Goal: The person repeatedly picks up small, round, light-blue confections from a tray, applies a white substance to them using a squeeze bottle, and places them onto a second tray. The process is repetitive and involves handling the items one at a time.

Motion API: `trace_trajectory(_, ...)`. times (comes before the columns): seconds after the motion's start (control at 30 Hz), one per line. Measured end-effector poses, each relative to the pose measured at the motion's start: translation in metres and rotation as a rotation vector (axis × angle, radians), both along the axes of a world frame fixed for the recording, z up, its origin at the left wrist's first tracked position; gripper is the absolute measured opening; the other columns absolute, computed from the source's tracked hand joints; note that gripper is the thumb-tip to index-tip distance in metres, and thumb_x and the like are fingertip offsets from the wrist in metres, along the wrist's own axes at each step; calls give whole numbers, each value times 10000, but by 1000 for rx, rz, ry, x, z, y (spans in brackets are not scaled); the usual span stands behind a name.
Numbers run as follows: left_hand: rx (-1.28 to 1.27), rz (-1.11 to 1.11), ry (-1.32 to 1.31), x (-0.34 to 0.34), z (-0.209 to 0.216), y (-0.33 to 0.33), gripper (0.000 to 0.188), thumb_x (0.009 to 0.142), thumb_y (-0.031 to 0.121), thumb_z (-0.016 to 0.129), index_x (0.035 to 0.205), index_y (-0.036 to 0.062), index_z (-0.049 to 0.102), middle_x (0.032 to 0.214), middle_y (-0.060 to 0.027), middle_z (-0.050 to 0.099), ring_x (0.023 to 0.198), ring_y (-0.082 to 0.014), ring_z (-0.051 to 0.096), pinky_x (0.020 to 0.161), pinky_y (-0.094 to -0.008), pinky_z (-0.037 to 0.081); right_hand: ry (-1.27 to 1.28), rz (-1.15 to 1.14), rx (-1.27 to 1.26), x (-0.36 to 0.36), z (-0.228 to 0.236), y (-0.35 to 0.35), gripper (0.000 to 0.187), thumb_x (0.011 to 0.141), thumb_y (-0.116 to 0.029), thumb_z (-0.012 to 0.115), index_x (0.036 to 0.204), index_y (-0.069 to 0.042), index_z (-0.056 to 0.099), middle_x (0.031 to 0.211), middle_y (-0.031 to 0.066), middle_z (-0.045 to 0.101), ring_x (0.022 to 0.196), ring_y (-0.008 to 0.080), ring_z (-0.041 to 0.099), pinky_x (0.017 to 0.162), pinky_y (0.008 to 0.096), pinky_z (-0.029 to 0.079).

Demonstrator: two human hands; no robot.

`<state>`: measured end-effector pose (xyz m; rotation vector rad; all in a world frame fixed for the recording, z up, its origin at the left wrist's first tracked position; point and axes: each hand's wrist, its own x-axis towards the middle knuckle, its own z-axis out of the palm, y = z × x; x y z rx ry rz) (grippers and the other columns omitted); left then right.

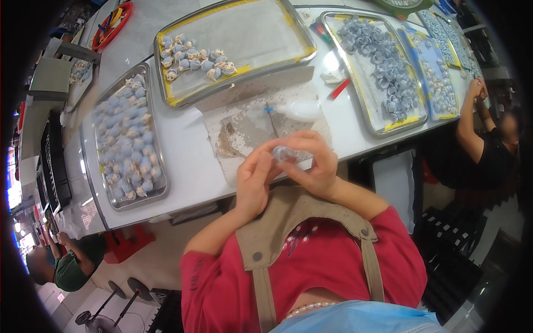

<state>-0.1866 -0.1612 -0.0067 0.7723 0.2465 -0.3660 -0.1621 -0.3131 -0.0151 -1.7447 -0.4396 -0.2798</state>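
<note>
Close to my apron, a small hollow grey piece (283, 154) sits between my two hands. My left hand (256, 173) is closed, its thumb and fingers pressed to the left side of the piece. From the other side, my right hand (315, 165) curls round and pinches it with thumb and fingertips. It resembles the grey hollow shells (388, 77) in the tray at the right. Just beyond my hands, a white squeeze bottle (302, 111) with a blue tip lies on a stained cardboard sheet (219, 108).
Blue-and-cream figures fill a metal tray (161, 186) at left; several more stand on a paper-lined tray (261, 33) at the back. A red-handled tool (340, 89) lies by the shell tray. A blue tray (452, 114) holds small pieces. Co-workers sit right (483, 133) and lower left (80, 261).
</note>
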Motion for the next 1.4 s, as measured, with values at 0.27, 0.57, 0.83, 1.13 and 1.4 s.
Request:
trace_trajectory(0.27,145,49,-174,-5,-9,2,343,900,11,522,1235,-40,468,1185,-122,541,1044,-165,552,913,-302,451,-219,-24,-263,1,5,-3,314,613,-31,754,903,-103,658,943,15,660,880,233,577,804,334,403)
trace_trajectory(0.57,279,19,-240,-6,-2,0,372,875,-50,540,1241,-45,474,1139,-89,552,1029,-118,529,883,-243,437,-306,-79,-330,-1,11,-9,268,599,-36,736,838,-130,658,863,-18,656,792,165,589,706,319,323)
trace_trajectory(0.83,414,19,-290,-7,0,0,316,870,-57,547,1185,-56,521,1053,-82,591,931,-98,565,802,-216,465,-314,-34,-368,3,14,-13,259,609,-47,732,836,-148,657,846,-28,649,816,159,586,713,326,321)
trace_trajectory(1.13,358,-96,-406,-6,6,5,318,872,-19,568,1188,-30,538,1182,-109,574,991,-114,551,853,-242,442,399,399,124,15,21,-25,446,736,-124,720,1151,-35,581,990,83,631,919,174,580,862,302,434)
trace_trajectory(1.4,388,-164,-444,-8,3,12,318,863,42,603,1170,-32,556,1125,-127,610,983,-144,579,850,-259,458,396,487,25,14,22,-26,432,745,-114,720,1144,-13,588,959,92,650,885,146,606,797,264,467)
